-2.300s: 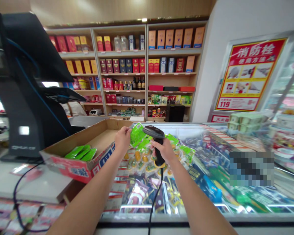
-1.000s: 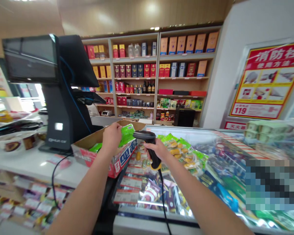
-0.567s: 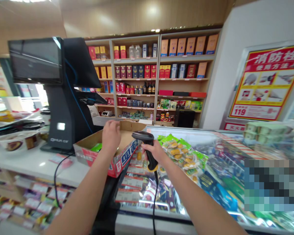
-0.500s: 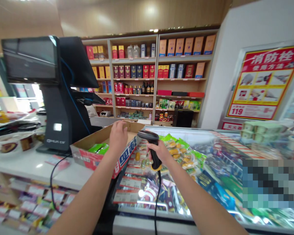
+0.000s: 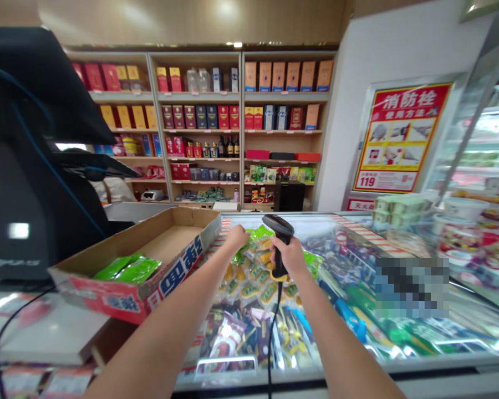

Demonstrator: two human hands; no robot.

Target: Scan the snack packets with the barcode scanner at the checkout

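My right hand (image 5: 291,256) is wrapped round the handle of a black barcode scanner (image 5: 279,224), whose cord hangs down over the glass. My left hand (image 5: 237,239) is closed, its fingertips at the green top edge of a clear-and-green snack packet (image 5: 249,277) with yellow pieces inside. More such packets lie under the scanner on the glass freezer top and overlap, so I cannot tell them all apart. Left of my left arm stands an open cardboard box (image 5: 125,302) with green packets (image 5: 128,268) lying in its near end.
A black checkout terminal (image 5: 23,183) stands at the far left on a white counter (image 5: 54,332). Wrapped goods fill the freezer (image 5: 228,366) below the glass. Pale green cartons (image 5: 401,208) stand at the back right. Shelves (image 5: 197,100) of boxed goods line the back wall.
My left hand has moved from above the cardboard box to the snack packets on the glass and closed there. The view has turned right; the scanner stays in my right hand.
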